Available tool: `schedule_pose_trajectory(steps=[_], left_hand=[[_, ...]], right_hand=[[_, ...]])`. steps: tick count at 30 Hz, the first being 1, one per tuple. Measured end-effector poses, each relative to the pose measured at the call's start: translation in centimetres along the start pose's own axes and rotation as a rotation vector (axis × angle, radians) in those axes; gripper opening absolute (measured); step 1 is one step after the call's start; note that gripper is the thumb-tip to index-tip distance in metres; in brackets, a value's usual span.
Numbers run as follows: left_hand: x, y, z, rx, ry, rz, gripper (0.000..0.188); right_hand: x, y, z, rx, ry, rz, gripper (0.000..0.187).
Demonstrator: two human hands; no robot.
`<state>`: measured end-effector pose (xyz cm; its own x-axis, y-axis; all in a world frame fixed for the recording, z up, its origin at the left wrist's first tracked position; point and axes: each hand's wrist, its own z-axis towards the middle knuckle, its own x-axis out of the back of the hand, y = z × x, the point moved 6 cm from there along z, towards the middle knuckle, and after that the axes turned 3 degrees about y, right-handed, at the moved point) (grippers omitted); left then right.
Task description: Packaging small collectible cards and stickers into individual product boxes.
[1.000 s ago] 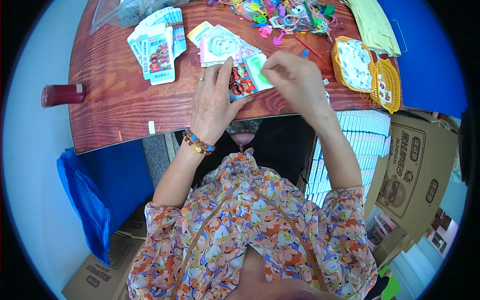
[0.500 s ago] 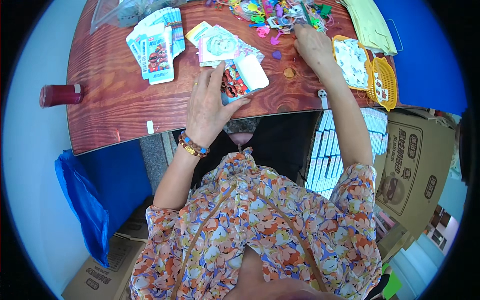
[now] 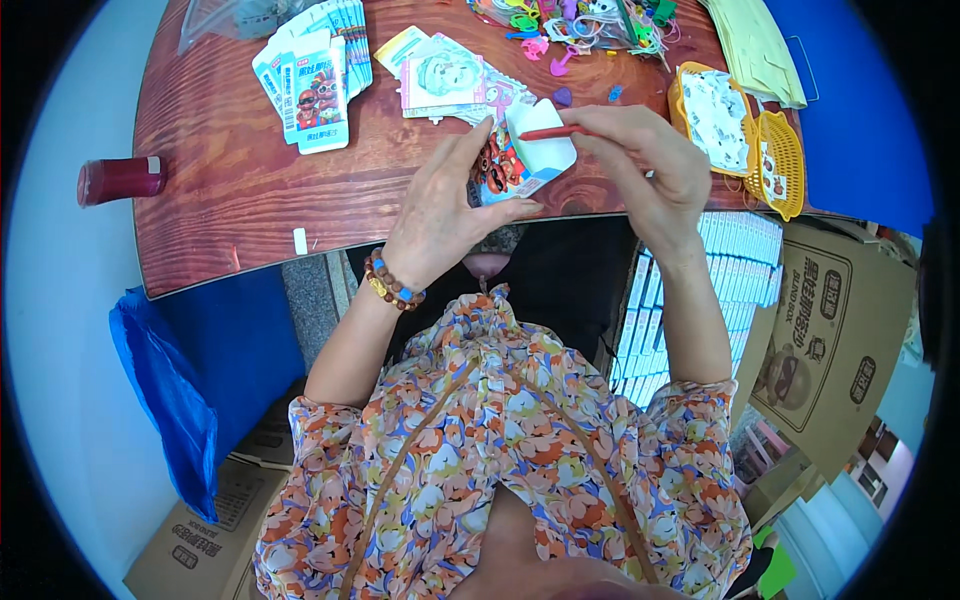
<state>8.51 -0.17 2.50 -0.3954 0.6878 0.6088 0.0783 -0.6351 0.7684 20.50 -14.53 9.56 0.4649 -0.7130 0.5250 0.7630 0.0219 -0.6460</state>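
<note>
**One left hand (image 3: 440, 195) steadies a small open box (image 3: 503, 172) while the right hand (image 3: 650, 165) brings a slim red stick (image 3: 555, 131) to its mouth**

From my distant post I see the left hand curved around the box, thumb along the near side and fingers on the far side. The box, printed with red cartoon figures, sits at the front edge of the surface (image 3: 220, 205), its white open end facing the right hand; I cannot tell whether it rests or is lifted. The right hand pinches the red stick between thumb and fingertips. Its tip overlaps the white opening, but I cannot make out how far inside it goes. Beaded bracelets (image 3: 392, 280) circle the left wrist.

Just beyond the box I find loose printed cards (image 3: 445, 78), overlapping, and a small purple piece (image 3: 563, 97). Farther left lies a fanned stack of flat cartons (image 3: 320, 95). At the far edge is a heap of colourful plastic trinkets (image 3: 600, 28); to the right, a yellow basket (image 3: 683, 133) of white packets beside another yellow basket (image 3: 792, 155). A dark red bottle (image 3: 122, 181) lies at the left edge. Below the surface, on the right, I see rows of pale boxes (image 3: 742, 250) beside a brown carton (image 3: 835, 350).
</note>
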Motion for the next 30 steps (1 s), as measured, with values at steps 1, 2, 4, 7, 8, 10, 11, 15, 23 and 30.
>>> schedule_pose_trajectory(steps=[1, 2, 4, 7, 8, 10, 11, 15, 23, 30], left_hand=[[-0.1, 0.2, 0.0, 0.008, -0.019, -0.009, 0.091], [-0.1, 0.3, 0.0, 0.017, -0.035, -0.015, 0.091], [-0.3, 0.1, -0.2, 0.000, -0.017, -0.001, 0.091], [-0.3, -0.9, -0.4, -0.002, 0.027, 0.017, 0.091], [-0.2, -1.0, -0.4, 0.002, 0.044, 0.009, 0.091], [-0.2, -0.8, -0.4, 0.011, 0.033, 0.023, 0.091], [-0.3, -0.7, -0.3, 0.016, 0.023, 0.035, 0.091], [-0.5, -0.3, -0.2, -0.006, -0.009, 0.028, 0.091], [-0.3, -0.1, -0.4, -0.068, 0.022, -0.103, 0.091], [-0.9, 0.3, 0.0, -0.102, 0.016, -0.115, 0.092]], right_hand=[[-0.2, 0.2, -0.2, -0.003, 0.001, 0.000, 0.026], [-0.7, 0.0, -0.2, 0.059, -0.023, -0.062, 0.024], [-1.0, -0.4, -0.1, 0.119, -0.047, -0.121, 0.023], [-1.9, -1.2, 0.0, 0.212, -0.129, -0.232, 0.022], [-2.0, -0.8, -0.5, 0.176, -0.131, -0.217, 0.020], [-1.9, -0.2, -0.9, 0.138, -0.133, -0.202, 0.018], [-1.4, 0.3, -0.9, 0.106, -0.099, -0.208, 0.017], [-0.8, 0.5, -0.8, 0.125, -0.020, -0.157, 0.015], [-0.1, -0.7, 0.1, 0.193, 0.097, -0.171, 0.011], [-1.4, -0.6, -0.1, 0.245, 0.011, -0.184, 0.010]])
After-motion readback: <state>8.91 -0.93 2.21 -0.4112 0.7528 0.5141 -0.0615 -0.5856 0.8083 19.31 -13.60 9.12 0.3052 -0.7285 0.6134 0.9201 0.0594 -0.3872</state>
